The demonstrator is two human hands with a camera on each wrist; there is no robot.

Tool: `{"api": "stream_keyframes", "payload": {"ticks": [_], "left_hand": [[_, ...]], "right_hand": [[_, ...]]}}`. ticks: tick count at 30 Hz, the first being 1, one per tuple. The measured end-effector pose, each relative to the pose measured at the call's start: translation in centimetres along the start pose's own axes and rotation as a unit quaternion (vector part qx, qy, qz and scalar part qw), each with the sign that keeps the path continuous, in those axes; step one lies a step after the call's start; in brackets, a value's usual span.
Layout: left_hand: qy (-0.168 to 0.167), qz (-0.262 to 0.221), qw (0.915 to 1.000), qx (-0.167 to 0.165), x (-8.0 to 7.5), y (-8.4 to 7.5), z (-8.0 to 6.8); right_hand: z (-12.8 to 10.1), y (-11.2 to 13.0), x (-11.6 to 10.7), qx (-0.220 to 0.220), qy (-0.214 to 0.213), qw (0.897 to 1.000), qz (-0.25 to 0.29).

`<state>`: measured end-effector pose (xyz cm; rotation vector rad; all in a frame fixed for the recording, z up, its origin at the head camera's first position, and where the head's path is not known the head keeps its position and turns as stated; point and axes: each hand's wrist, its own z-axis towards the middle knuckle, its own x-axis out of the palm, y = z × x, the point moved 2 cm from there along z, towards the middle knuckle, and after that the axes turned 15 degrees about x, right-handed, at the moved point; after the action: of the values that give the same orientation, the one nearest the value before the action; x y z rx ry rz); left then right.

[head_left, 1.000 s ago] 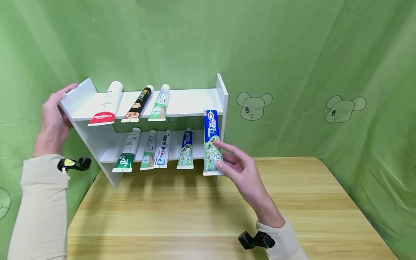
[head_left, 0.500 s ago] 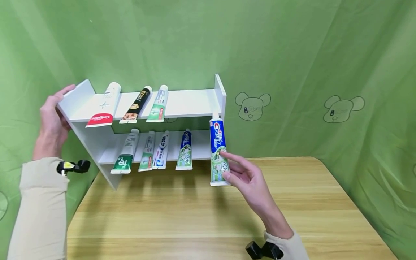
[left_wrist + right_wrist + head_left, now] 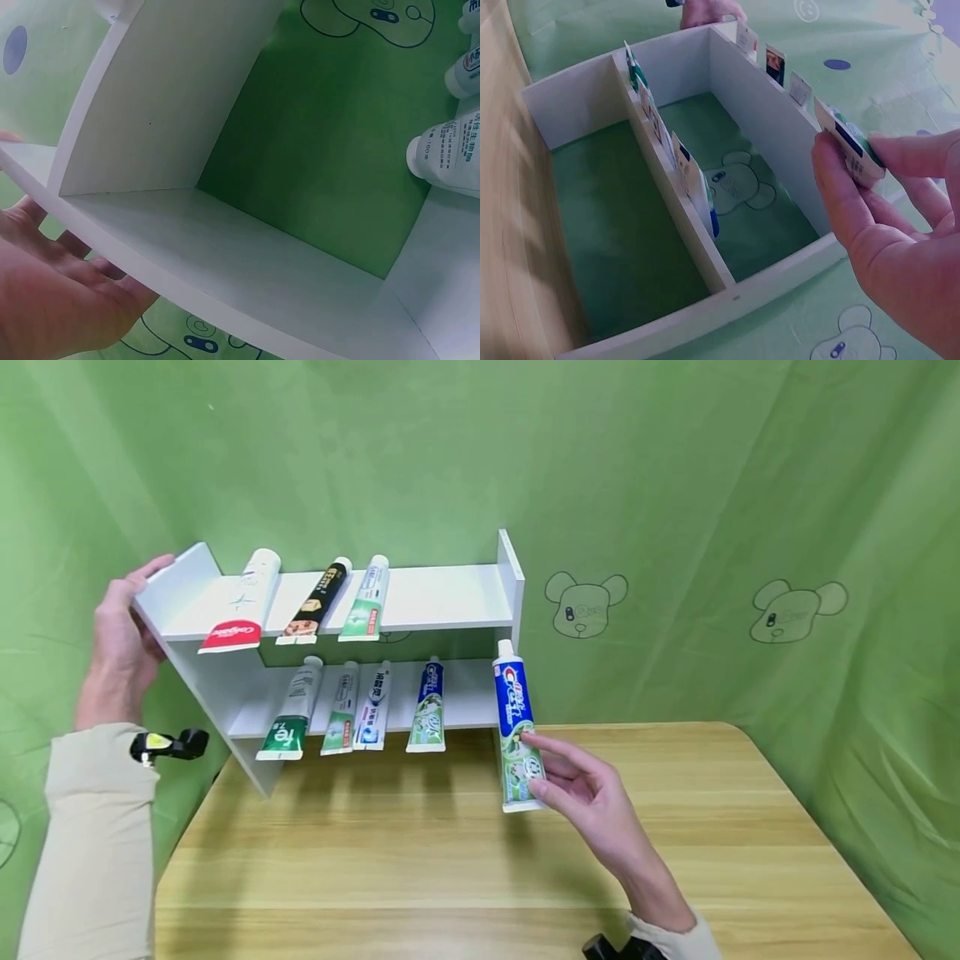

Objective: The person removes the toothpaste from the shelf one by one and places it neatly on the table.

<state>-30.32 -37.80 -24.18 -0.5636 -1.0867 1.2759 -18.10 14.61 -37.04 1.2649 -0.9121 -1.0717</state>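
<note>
My right hand [image 3: 596, 806] pinches a blue and green Crest toothpaste tube [image 3: 514, 706] near its flat end, cap pointing up and away. The tube is in front of the right end of the white two-tier shelf [image 3: 450, 597]. At the far left, my left hand [image 3: 120, 635] grips the shelf's upper left side panel; in the left wrist view its fingers [image 3: 71, 244] lie along the panel's outer face. A smaller Crest tube [image 3: 428, 710] lies on the lower tier. In the right wrist view, thumb and fingers hold the tube [image 3: 847, 142] from both sides.
On the upper tier lie a red and white Colgate tube [image 3: 246, 602], a black tube [image 3: 318, 602] and a green and white tube [image 3: 367, 597]. A green-ended tube [image 3: 292, 710] and others lie below. The shelf stands on a wooden table [image 3: 420, 860] before a green curtain [image 3: 675, 485].
My right hand has drawn the Crest tube down, to the right and toward me, away from the shelf's front, and its white cap now shows. My left hand has stayed on the side panel.
</note>
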Motion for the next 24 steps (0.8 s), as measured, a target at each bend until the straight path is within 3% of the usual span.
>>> {"api": "stream_keyframes", "payload": {"ticks": [12,24], "left_hand": [[0.007,0.006,1.0,0.004,0.4,0.3,0.1],[-0.011,-0.007,0.9999,0.012,0.0,0.3,0.2]], "right_hand": [[-0.8,-0.4,-2.4,-0.019,0.016,1.0,-0.009],[-0.6,-0.2,-4.2,-0.023,-0.013,0.999,-0.018]]}}
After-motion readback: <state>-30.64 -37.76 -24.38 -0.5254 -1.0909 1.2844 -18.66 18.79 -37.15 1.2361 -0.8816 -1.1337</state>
